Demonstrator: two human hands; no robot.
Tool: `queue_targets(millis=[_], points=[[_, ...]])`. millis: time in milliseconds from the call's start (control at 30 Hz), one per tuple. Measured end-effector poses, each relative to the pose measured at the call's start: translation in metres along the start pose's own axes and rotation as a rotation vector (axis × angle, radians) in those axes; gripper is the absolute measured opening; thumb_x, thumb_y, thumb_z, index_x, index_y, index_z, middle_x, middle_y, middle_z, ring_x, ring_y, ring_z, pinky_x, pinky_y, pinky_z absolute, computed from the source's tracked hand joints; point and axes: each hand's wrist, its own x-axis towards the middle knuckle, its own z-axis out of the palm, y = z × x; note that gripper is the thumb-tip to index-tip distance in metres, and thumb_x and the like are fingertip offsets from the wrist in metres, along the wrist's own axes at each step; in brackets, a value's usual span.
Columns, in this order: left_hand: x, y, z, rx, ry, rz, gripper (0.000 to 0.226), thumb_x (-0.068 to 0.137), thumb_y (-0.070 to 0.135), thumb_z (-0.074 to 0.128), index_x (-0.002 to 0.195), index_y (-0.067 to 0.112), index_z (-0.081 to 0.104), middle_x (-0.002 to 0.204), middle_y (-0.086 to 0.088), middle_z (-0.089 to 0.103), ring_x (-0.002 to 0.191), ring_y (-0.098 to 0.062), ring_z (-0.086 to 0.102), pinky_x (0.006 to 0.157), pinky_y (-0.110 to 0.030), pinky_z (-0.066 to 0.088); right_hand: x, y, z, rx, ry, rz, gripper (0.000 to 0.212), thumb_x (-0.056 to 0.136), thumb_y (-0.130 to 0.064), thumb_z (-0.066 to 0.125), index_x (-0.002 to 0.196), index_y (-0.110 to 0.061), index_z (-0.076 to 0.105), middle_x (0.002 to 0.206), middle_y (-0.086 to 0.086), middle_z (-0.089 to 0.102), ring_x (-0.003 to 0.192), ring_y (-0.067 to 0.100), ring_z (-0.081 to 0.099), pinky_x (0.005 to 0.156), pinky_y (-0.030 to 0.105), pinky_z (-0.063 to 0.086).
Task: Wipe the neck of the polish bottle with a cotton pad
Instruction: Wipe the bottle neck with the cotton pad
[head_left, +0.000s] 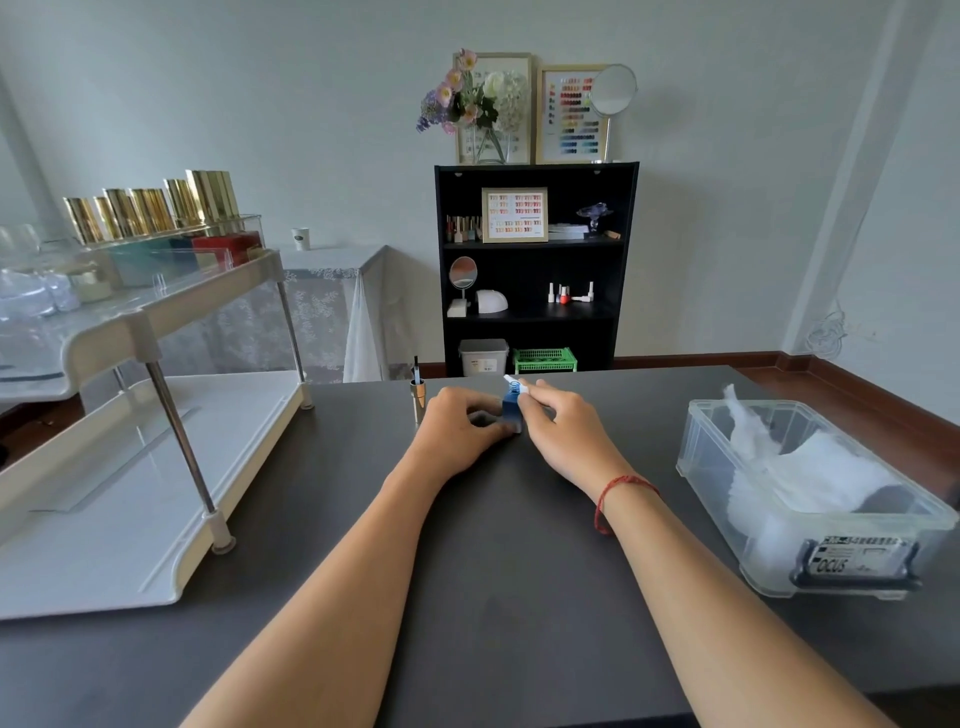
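Observation:
A small blue polish bottle (510, 406) stands uncapped on the dark table (509, 571), its threaded neck showing at the top. My left hand (460, 423) grips the bottle's body from the left. My right hand (558, 415) pinches a white cotton pad (516, 383) and holds it against the neck. The bottle's metallic cap with its brush (417, 397) stands upside down on the table just left of my left hand.
A clear plastic box (815, 525) of white cotton pads sits at the right. A white two-tier rack (135, 457) with gold bottles fills the left. A black shelf (535, 270) stands against the far wall.

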Motion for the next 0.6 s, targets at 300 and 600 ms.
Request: queue_targets(millis=[300,600], points=[[0.0026,0.0011,0.0052,-0.016,-0.143,0.062,0.047,0.091,0.016,0.062,0.137,0.02,0.052,0.132,0.001,0.06,0.125,-0.015,0.053,0.107,-0.031,0.041,0.0017,0.0046,-0.0025,0.05,-0.025,0.022,0.04,0.096,-0.039,0.043,0.133,-0.027,0.053,0.15,-0.002,0.039,0.131,0.015,0.044,0.093,0.02,0.032],[0.0076,-0.0039,0.0092,0.069,0.033,0.037,0.029,0.084,0.024,0.071,0.113,0.02,0.07,0.101,0.0,0.073,0.095,-0.015,0.065,0.092,-0.033,0.053,-0.0017,0.0029,0.0013,0.017,-0.028,0.002,0.041,0.096,-0.036,0.044,0.134,-0.024,0.052,0.153,-0.001,0.034,0.137,0.021,0.037,0.104,0.027,0.032]])
